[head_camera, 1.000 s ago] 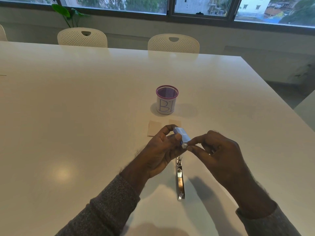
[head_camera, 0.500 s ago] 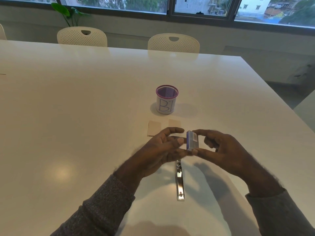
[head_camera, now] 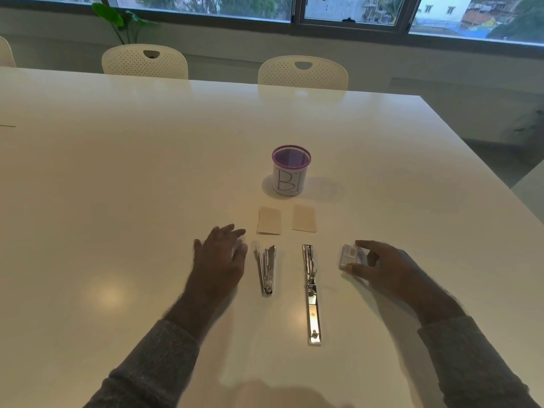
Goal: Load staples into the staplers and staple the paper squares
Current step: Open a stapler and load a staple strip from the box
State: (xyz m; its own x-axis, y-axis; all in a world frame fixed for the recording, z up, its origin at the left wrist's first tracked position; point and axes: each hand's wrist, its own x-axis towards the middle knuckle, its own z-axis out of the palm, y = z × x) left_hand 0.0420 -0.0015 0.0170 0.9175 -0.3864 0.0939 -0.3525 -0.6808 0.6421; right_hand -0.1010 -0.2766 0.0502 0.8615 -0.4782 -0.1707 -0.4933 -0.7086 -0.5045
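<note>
Two metal staplers lie on the white table (head_camera: 117,187). The left stapler (head_camera: 266,269) is short and partly hinged open. The right stapler (head_camera: 311,293) is folded out flat and long. Two beige paper squares sit just beyond them, the left square (head_camera: 269,220) and the right square (head_camera: 303,218). A small staple box (head_camera: 348,257) rests on the table to the right. My right hand (head_camera: 382,266) has thumb and forefinger around the box. My left hand (head_camera: 220,257) hovers with spread fingers just left of the short stapler, holding nothing.
A purple-rimmed mesh cup (head_camera: 290,170) marked "BI" stands beyond the paper squares. Two white chairs, the left chair (head_camera: 144,61) and the right chair (head_camera: 303,73), are at the table's far edge. The table's right edge (head_camera: 482,160) runs diagonally nearby.
Both hands held the staple box above the staplers; now they have parted. The right hand has carried the box down to the table at the right, and the left hand has moved left.
</note>
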